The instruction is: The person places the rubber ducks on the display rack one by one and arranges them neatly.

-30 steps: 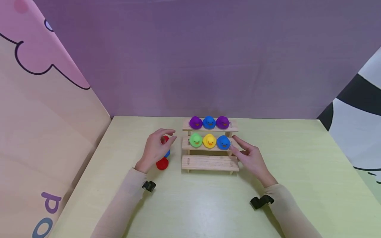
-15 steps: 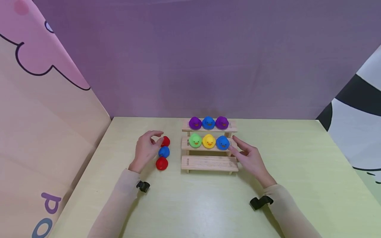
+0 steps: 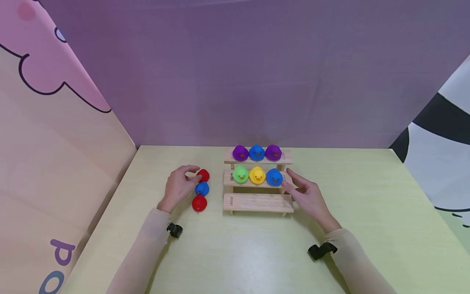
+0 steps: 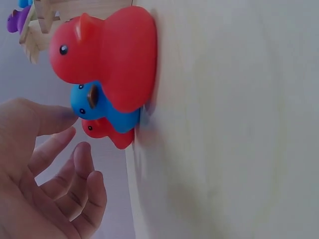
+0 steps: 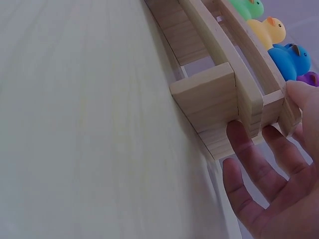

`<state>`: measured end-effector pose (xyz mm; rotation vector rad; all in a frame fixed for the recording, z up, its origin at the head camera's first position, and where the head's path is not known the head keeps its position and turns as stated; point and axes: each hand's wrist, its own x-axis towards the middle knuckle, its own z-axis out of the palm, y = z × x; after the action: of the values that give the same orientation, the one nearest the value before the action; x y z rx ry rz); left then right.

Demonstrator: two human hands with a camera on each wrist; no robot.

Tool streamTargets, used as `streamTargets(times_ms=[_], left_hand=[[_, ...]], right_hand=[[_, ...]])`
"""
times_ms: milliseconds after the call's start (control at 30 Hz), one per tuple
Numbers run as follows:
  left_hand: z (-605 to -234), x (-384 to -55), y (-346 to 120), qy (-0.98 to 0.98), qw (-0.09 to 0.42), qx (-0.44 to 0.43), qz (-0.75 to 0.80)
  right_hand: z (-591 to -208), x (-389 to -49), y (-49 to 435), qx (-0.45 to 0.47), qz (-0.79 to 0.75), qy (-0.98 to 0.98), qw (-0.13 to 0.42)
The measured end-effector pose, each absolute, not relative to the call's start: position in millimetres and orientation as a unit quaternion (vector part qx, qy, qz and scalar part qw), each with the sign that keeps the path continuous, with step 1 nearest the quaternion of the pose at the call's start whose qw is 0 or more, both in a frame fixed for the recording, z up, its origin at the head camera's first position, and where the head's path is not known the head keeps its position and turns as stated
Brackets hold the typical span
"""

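Observation:
My left hand [image 3: 179, 185] is at the left of a short line of rubber ducks, its thumb and forefinger apart beside the far red duck [image 3: 203, 175]. Whether the thumb touches that duck is unclear. A blue duck [image 3: 202, 188] and a near red duck [image 4: 127, 55] complete the line. My right hand [image 3: 310, 200] holds the right end of a three-step wooden stand [image 3: 258, 202], thumb by the blue duck [image 3: 274, 177] on the middle step, fingers against the stand's side [image 5: 212, 97]. Green [image 3: 240, 174] and yellow ducks [image 3: 257, 175] share that step.
On the top step sit two purple ducks [image 3: 240, 153] with a blue duck [image 3: 256, 153] between them. The lowest step is bare wood. A purple backdrop [image 3: 257, 81] rises behind the pale table [image 3: 238, 253]; a printed panel [image 3: 73, 143] stands at the left.
My left hand has drawn back leftward from the gap between the ducks and the stand, and now is beside the far red duck. My right hand stays at the stand.

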<state>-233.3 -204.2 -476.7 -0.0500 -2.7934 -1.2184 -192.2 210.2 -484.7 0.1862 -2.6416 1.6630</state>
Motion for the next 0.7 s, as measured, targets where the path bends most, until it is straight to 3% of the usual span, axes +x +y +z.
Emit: streamTargets(times_ms=[700], left_hand=[[-480.4,-239.9,-201.9,-0.925,0.003,-0.008,-0.379]], right_hand=[[-485.2,-192.8,211.1,0.067,0.537,-0.841,0.004]])
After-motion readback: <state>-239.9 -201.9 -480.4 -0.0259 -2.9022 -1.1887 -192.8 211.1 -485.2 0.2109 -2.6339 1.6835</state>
